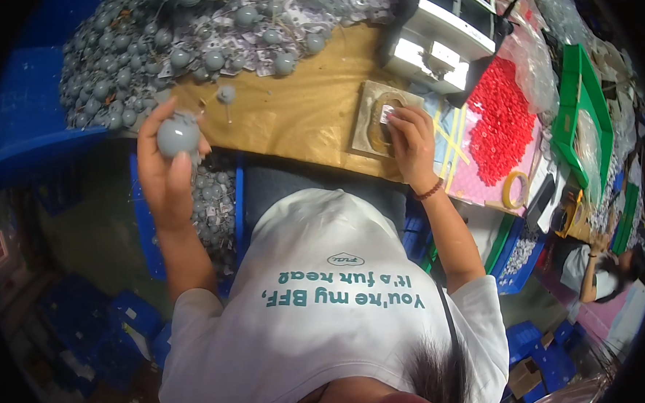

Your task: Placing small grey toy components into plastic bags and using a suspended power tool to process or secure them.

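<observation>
In my left hand point(166, 177) is a glossy grey ball point(178, 136), wrapped by the thumb and fingers and raised over the table's front edge. My right hand point(413, 142) bends over a square pale block point(360, 135) with a rounded brownish hollow. Its fingertips are pressed together at a small white printed label point(386, 113) in that hollow; how firmly they grip it is hard to see. Another small grey ball point(226, 95) with a thin stem lies on the brown-covered table point(296, 122) between my hands.
Many grey balls point(112, 88) and printed scraps point(341, 3) heap up at the back left. A white machine point(452, 27) stands behind my right hand. Right of it are red pieces point(504, 119), a yellow tape roll point(515, 190) and a green tray point(572, 101). A co-worker point(596, 271) sits far right.
</observation>
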{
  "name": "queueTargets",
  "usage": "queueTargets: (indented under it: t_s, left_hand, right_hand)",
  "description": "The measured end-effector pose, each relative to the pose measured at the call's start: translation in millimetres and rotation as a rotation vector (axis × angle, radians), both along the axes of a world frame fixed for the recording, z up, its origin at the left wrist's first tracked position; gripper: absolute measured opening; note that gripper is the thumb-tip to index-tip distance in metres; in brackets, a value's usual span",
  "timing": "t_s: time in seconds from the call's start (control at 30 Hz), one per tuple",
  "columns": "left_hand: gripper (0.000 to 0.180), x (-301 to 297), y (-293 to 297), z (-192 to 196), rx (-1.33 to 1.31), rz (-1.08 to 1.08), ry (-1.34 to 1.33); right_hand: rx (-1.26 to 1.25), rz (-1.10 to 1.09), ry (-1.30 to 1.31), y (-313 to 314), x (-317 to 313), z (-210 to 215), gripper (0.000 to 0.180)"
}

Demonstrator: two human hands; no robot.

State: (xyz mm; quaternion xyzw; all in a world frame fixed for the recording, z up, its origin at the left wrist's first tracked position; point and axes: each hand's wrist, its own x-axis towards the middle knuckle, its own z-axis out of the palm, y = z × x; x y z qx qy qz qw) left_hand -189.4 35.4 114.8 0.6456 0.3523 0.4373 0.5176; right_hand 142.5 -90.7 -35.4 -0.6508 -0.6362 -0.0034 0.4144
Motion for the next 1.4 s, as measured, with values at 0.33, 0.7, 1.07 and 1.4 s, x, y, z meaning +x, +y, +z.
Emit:
queueTargets:
  t_s: [0.33, 0.7, 1.07, 1.4]
  left_hand:
    - [0.059, 74.9, -21.9, -13.4, -0.344, -0.818, 0.127]
    - [0.052, 135.4, -54.3, -91.4, -0.745, -0.735, -0.191]
    - [0.047, 152.9, -58.9, -124.6, -0.268, -0.329, 0.294]
    - [0.048, 175.9, -48.9, -127.2, 0.124, -0.198, 0.475]
  right_hand:
    - [-0.104, 0.004, -0.157, -2.3, 8.8, 9.9, 0.031]
    - [-0.57, 0.526, 1.398, -36.1, 18.3, 47.0, 0.033]
    - [-0.443, 0.2, 0.488, -17.7, 12.2, 51.0, 0.022]
    - [-0.183, 0.133, -0.226, 0.3, 20.9, 31.0, 0.031]
